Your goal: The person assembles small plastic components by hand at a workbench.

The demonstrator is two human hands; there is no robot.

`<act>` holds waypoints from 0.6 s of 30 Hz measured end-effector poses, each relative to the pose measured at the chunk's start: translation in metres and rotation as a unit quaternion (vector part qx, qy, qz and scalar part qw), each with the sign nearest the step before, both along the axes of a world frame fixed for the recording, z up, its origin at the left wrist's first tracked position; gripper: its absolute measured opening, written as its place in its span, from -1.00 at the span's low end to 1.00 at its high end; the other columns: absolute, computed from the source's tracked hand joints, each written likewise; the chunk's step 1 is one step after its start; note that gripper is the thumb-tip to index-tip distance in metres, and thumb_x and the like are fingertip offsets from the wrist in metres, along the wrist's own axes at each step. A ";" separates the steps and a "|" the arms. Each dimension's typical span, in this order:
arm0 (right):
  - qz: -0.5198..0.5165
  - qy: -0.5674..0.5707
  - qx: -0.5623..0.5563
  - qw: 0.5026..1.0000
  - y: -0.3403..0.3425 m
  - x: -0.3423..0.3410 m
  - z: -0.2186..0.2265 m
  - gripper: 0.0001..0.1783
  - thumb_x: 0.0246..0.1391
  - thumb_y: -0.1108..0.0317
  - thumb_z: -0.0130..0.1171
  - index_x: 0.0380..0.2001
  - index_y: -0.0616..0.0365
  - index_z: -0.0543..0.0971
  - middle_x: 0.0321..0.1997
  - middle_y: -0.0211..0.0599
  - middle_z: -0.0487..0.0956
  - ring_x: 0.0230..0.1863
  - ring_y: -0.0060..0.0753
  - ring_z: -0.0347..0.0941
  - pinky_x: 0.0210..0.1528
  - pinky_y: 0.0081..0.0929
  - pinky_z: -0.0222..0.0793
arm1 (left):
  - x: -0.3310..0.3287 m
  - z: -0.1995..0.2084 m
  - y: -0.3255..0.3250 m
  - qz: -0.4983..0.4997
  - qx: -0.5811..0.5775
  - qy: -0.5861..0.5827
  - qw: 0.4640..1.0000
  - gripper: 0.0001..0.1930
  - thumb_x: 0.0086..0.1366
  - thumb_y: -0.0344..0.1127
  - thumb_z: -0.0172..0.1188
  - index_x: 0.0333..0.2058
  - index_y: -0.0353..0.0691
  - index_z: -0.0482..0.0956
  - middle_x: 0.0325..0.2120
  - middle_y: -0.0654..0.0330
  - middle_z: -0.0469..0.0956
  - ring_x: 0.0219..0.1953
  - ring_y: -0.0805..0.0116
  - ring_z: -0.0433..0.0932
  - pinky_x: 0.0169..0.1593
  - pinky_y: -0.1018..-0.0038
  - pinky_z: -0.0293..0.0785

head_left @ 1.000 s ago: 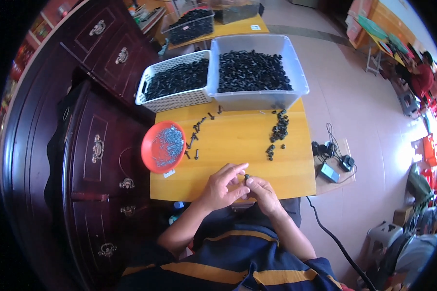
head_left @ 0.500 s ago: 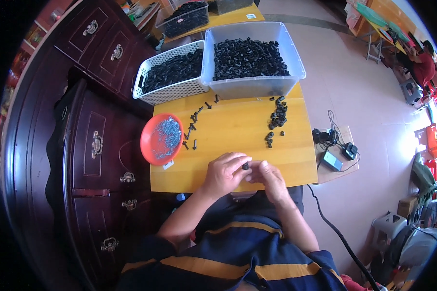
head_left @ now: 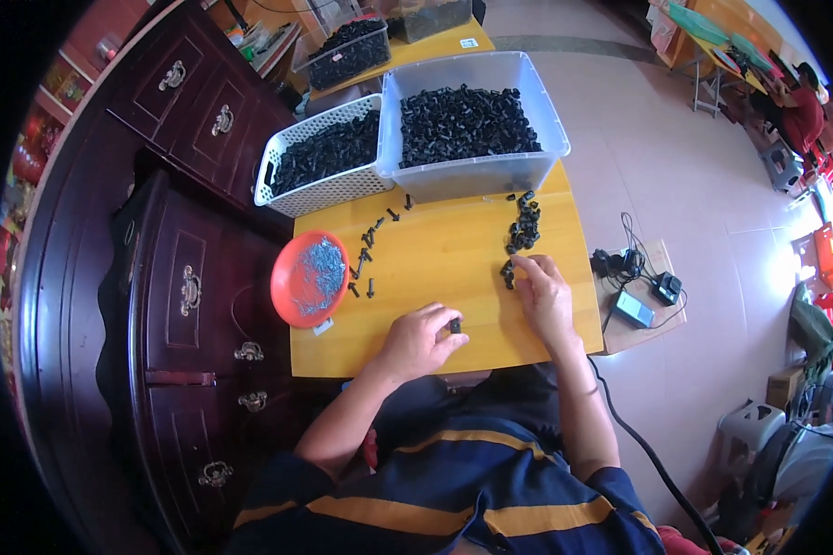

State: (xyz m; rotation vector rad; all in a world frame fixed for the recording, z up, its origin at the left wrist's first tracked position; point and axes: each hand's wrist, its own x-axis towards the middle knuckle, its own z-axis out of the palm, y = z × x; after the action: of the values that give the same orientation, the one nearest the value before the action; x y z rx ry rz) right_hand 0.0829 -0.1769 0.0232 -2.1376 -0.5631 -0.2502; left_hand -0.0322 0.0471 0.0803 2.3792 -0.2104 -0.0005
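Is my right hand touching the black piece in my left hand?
Apart: the head view shows yellow tabletop between the right hand and that black piece.

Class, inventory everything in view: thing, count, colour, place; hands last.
work table: 1, yellow, centre
bin: 1, translucent, table's far side
basket: 1, white, left of bin
heaped parts: many, black, bin and basket
bowl: 1, red, table's left
metal pieces: many, silver, in bowl
long parts: several, black, right of bowl
short parts: cluster, black, table's right
cabinet: 1, maroon, left
back table: 1, yellow, beyond bin
device: 1, grey, right of table
clutter: uncounted, mixed, lower right
people: at least one, red top, upper right
left hand: 1, bare, holding black part
right hand: 1, bare, at short parts
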 end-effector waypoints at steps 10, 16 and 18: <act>0.019 -0.039 -0.127 0.991 0.002 0.019 -0.023 -0.70 0.11 0.46 0.23 -0.10 -0.12 0.68 -0.11 -0.34 0.57 -0.09 -0.13 0.59 -0.12 -0.20 0.59 | 0.047 0.012 0.106 0.076 0.077 0.070 0.992 -0.77 0.41 -0.32 0.13 -0.11 -0.27 0.70 -0.25 -0.10 0.72 -0.17 0.01 0.73 -0.06 0.20 0.63; -0.035 -0.055 -0.129 0.990 0.005 0.017 -0.028 -0.84 0.11 0.44 0.26 -0.21 0.02 0.64 -0.13 -0.30 0.58 -0.11 -0.12 0.59 -0.15 -0.17 0.59 | 0.119 0.075 0.184 0.298 0.157 -0.247 0.908 -0.39 0.43 -0.37 0.13 0.40 -0.29 0.23 0.01 -0.14 0.64 -0.14 0.05 0.73 0.04 0.23 0.63; -0.068 -0.061 -0.019 0.996 0.004 0.022 -0.038 -0.86 0.17 0.44 0.26 -0.19 0.09 0.62 -0.24 -0.20 0.62 -0.22 -0.07 0.60 -0.20 -0.19 0.57 | 0.124 0.071 0.181 0.287 0.244 -0.378 0.845 -0.53 0.43 -0.38 0.14 0.29 -0.27 0.42 -0.11 -0.07 0.69 -0.18 0.07 0.73 -0.03 0.21 0.63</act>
State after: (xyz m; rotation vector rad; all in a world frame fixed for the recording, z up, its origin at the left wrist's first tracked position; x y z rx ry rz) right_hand 0.1047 -0.1733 -0.0151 -2.2109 -0.4944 -0.4519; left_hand 0.0916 0.2285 0.1509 2.7245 0.1751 1.3244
